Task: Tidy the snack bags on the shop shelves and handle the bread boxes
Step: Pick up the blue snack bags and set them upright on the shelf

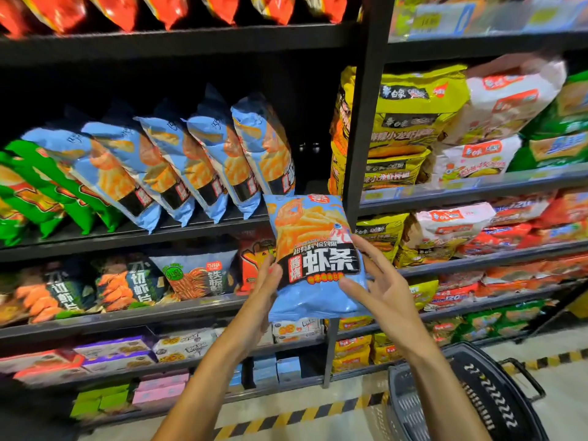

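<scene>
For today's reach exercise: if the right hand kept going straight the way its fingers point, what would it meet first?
The right hand points up and leftward, and its fingers already touch the blue shrimp-stick bag that the left hand grips. So the bag comes first; beyond it probably the dark gap on the shelf, though depth is unclear.

The left hand [265,283] lies mostly behind the blue snack bag [315,259], so only its thumb and part of the palm show, and its fingers cannot be seen. The red bags [171,9] on the top shelf are cut off by the upper edge, the green bags [38,192] by the left edge, and the black basket [471,396] by the lower edge. The packs at the upper right [477,17] are too blurred to read, and the small boxes [288,367] low down are too small to tell apart.
</scene>
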### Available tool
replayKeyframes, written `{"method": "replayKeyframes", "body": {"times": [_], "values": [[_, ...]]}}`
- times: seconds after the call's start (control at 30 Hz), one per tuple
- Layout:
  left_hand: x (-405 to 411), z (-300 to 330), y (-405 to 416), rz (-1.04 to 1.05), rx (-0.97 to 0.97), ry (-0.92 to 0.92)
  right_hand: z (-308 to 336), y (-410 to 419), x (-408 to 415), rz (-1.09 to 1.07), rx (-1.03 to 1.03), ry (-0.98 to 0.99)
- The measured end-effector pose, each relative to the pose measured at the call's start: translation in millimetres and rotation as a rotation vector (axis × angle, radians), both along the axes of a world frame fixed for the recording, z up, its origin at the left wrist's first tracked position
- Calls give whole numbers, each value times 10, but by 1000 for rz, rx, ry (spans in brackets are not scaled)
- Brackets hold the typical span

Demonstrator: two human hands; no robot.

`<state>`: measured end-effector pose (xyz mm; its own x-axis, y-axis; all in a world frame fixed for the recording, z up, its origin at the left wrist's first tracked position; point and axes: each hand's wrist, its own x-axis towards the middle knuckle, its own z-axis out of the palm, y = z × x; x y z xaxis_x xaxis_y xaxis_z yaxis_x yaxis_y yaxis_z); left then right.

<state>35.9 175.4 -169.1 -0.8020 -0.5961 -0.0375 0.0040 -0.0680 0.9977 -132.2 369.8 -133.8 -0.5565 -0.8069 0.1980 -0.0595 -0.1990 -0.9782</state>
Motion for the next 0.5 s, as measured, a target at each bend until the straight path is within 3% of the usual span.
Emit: {"method": "replayKeyframes", "body": {"times": [0.13, 0.3, 0.5], "values": [[-251, 508, 382, -28, 139, -2, 68, -37, -57, 17, -50, 127], [-390, 626, 176, 55, -60, 117, 256, -187, -195, -23, 24, 295], [-617, 754, -83, 204, -268, 224, 566, -486, -8, -418, -53, 621]]}}
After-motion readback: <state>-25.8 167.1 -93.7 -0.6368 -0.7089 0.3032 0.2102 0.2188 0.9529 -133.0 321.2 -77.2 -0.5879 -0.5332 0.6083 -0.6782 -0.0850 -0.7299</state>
